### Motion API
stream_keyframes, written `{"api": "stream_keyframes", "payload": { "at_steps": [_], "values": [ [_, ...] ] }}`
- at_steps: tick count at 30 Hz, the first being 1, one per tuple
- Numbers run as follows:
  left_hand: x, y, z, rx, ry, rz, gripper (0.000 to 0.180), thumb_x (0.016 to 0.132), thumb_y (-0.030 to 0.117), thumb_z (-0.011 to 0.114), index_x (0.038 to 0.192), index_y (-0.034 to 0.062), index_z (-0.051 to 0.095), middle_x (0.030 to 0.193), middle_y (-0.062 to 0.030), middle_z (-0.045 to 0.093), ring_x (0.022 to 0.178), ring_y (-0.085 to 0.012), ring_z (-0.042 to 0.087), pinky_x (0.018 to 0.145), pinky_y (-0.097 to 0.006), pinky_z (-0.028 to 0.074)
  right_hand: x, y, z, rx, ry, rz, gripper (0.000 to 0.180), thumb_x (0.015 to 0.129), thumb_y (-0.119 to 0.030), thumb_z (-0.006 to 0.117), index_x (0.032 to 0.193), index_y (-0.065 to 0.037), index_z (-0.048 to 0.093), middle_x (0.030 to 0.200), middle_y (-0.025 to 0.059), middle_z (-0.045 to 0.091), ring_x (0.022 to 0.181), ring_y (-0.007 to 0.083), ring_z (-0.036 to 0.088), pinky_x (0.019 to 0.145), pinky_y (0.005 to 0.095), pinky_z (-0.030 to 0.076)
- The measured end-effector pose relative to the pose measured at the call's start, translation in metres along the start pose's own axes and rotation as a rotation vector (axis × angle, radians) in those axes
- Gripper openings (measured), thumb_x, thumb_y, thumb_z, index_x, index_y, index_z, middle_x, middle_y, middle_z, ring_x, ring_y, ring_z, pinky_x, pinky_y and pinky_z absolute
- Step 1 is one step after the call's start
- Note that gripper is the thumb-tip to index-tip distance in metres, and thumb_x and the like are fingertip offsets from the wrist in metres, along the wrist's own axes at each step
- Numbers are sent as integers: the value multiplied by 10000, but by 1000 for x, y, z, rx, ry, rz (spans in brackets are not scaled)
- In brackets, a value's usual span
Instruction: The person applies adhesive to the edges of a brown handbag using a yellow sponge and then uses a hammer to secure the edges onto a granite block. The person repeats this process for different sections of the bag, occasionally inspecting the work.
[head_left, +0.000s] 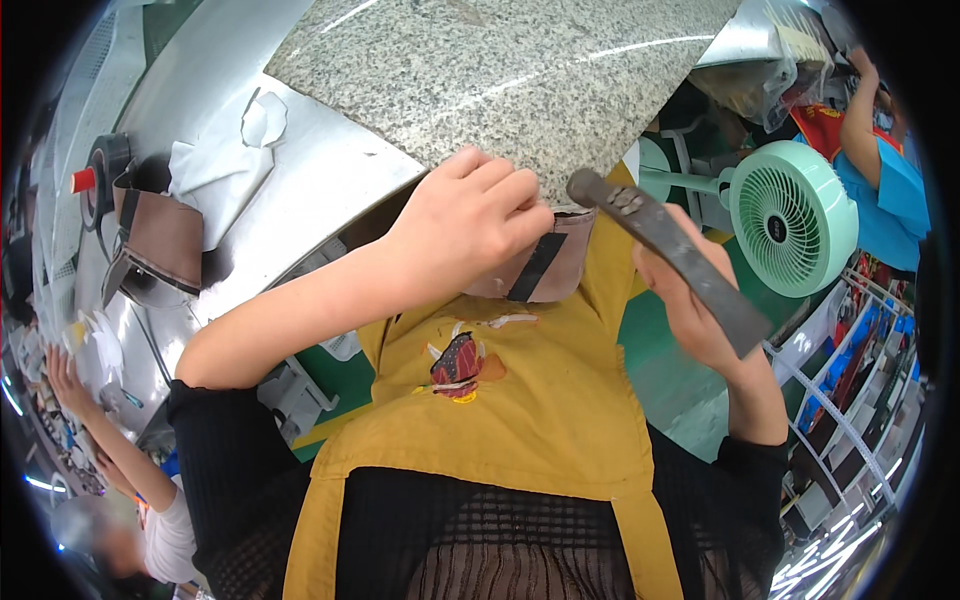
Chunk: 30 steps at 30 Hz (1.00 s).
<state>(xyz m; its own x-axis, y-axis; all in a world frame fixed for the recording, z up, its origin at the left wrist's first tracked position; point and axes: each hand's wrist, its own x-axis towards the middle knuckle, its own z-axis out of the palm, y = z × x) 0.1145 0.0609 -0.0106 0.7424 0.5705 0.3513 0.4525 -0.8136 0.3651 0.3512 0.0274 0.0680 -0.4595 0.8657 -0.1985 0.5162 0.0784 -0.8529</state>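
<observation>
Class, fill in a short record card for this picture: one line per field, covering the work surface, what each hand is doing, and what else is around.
Surface: speckled granite slab lying on a metal bench
Left hand: presses a brownish leather-like piece with a black strip against the slab's edge
Right hand: grips a flat dark metal tool, raised at a slant beside the piece
Clothing: mustard apron over black sleeves
Nearby: mint-green fan to the right; similar brown piece on the bench at left
Others: co-workers at both edges

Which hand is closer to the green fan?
The right. The right hand, holding a dark metal bar, is just left of the green fan. The left hand is farther left, pressing a brown piece at the granite slab's edge.
</observation>
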Motion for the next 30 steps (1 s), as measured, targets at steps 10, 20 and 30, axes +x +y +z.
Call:
{"api": "stream_keyframes", "payload": {
  "at_steps": [10, 20, 30],
  "values": [
    [-6, -4, 3, 77, 13, 101, 241, 697, 103, 609, 938, 93, 599, 844, -6, 523, 771, -167, 527, 684, -297, 426, 10, -14, -15, -127, -159, -19, 311, 853, -25, 538, 1158, -9, 480, 800, 114, 533, 696, 267, 514, 632, 338, 436],
    [-11, -15, -3, -89, 38, 1, 239, 658, 126, 643, 894, 117, 606, 856, -9, 523, 879, -202, 506, 848, -371, 406, 14, -14, 1, -214, -216, 76, 288, 847, -94, 553, 1117, -31, 473, 905, 197, 614, 805, 401, 600, 665, 441, 479],
    [-13, -16, 0, 30, 97, 200, 274, 647, 103, 610, 918, 69, 595, 865, -40, 511, 865, -213, 519, 782, -355, 447, 12, -5, 6, -228, -182, -29, 222, 883, -46, 490, 1100, 5, 485, 749, 128, 490, 661, 206, 506, 623, 311, 420]
  ]
}}
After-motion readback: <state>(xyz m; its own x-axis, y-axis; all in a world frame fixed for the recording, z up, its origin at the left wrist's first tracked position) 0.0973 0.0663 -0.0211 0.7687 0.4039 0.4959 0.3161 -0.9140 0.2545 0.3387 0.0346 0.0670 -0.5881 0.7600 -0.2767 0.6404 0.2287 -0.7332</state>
